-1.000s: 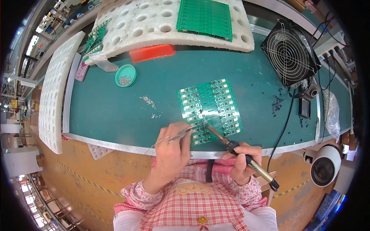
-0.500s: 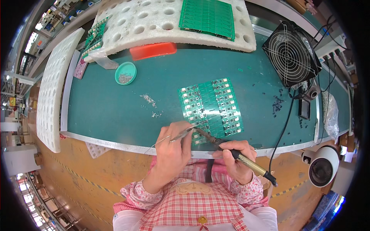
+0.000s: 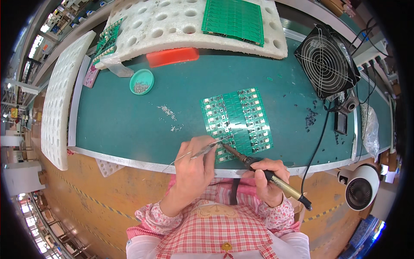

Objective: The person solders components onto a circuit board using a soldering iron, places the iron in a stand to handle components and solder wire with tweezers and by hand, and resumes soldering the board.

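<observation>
On the green bench mat lies a green circuit board panel (image 3: 233, 107) with columns of small parts down both sides. My left hand (image 3: 192, 164) is closed on a pair of metal tweezers (image 3: 204, 150) over the panel's near left corner; a thin wire (image 3: 178, 159) sticks out on the hand's left. In my right hand (image 3: 271, 179) is a soldering iron (image 3: 283, 186) with a black and gold handle. Its tip points at the near left part of the panel, close by the tweezers' points. Whether the tip touches a joint is too small to tell.
Small metal bits (image 3: 167, 113) lie left of the panel, below a green round dish (image 3: 142, 82). Behind are a red tray (image 3: 172, 57) and a foam board (image 3: 181, 36) carrying another panel (image 3: 233, 21). A black fan (image 3: 323, 60) and the iron's cord (image 3: 318, 151) are at right.
My right hand and the soldering iron have shifted slightly to the right. My left hand keeps the tweezers in nearly the same place. The panel stays put.
</observation>
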`<state>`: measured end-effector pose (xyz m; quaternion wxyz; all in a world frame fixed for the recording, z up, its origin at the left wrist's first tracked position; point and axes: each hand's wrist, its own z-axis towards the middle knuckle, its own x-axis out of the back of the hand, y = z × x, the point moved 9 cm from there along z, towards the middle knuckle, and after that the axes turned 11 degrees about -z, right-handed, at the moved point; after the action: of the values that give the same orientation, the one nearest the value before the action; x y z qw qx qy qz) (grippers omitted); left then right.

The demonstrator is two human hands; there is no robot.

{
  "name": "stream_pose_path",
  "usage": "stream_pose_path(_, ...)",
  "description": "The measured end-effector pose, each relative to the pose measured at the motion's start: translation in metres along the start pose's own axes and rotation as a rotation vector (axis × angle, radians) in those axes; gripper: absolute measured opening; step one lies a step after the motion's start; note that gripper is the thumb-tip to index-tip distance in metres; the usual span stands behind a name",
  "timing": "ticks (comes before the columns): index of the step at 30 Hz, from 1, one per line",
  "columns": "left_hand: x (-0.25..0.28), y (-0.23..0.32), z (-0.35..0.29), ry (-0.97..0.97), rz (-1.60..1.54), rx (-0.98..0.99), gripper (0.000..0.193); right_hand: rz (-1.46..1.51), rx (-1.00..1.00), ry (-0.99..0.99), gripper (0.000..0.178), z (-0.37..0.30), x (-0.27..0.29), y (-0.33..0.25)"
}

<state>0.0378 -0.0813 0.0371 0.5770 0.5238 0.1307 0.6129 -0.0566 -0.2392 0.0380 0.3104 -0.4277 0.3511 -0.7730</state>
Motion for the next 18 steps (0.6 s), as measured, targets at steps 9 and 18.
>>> stream_pose_path(9,0.000,0.001,0.000,0.004,0.002,-0.015,0.020,-0.009,0.015,-0.016,0.015,0.003,-0.005,-0.001)
stream_pose_path(18,0.000,-0.001,-0.001,0.008,-0.002,-0.008,0.019,-0.052,0.110,-0.035,0.020,0.001,-0.007,-0.007)
